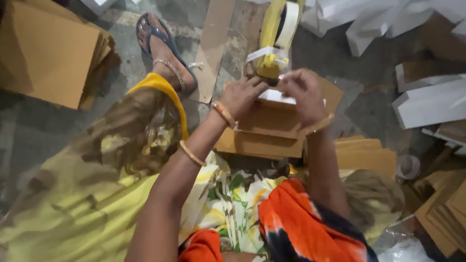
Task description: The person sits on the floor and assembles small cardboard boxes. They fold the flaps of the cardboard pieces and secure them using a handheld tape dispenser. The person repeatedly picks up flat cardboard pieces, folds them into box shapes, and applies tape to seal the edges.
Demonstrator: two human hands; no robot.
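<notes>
Grey floor littered with cardboard lies around the box (272, 121), which rests on my lap just below the tape roll (279, 34), and I'd keep my left hand (242, 95) and right hand (303, 92) pinching its white strip (276, 97) flat, judging the fold needs even pressure.

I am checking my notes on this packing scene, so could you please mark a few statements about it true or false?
1. Both hands rest on a stack of brown cardboard pieces. True: the left hand and right hand meet on top of it.
2. The left wrist is bare. False: it wears bangles.
3. A sandalled foot lies beyond the left hand. True.
4. The white pieces lie at the left. False: they lie at the right.
</notes>
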